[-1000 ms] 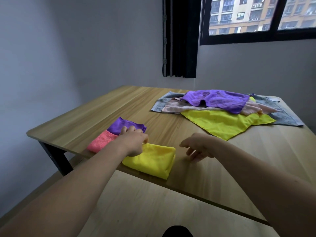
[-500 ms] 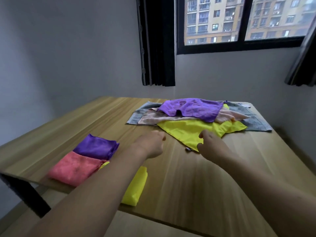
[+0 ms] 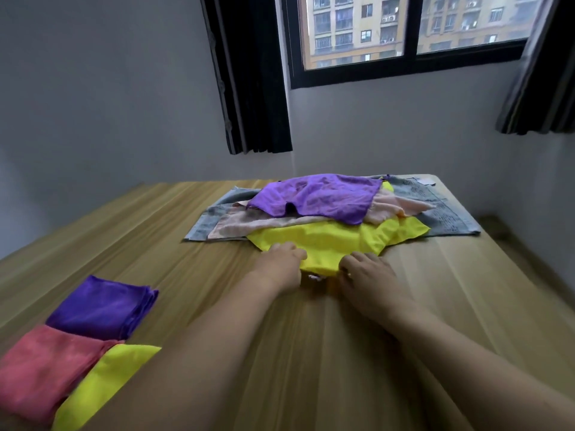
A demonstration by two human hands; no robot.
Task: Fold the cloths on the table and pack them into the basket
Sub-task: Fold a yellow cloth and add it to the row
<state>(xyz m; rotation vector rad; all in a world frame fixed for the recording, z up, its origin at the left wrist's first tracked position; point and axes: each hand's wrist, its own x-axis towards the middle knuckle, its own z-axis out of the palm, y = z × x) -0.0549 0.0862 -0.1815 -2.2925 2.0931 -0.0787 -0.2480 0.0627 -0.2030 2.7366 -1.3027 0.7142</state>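
While both my left hand [image 3: 284, 259] and right hand [image 3: 362, 269] pinch the yellow cloth's [image 3: 336, 241] near edge, the wooden bench [image 3: 435, 290] stretches toward grey walls [image 3: 109, 88], a window [image 3: 404, 26].

Both hands leave the near-left corner of the table — a second ago the left hand [image 3: 284, 262] rests on the folded yellow cloth [image 3: 102, 384] and the right hand [image 3: 362, 275] hovers beside it. Now both reach the pile at the far side and take hold of the near edge of the unfolded yellow cloth [image 3: 329, 241] — fingers curled on it. The folded yellow cloth lies released beside the pink one.
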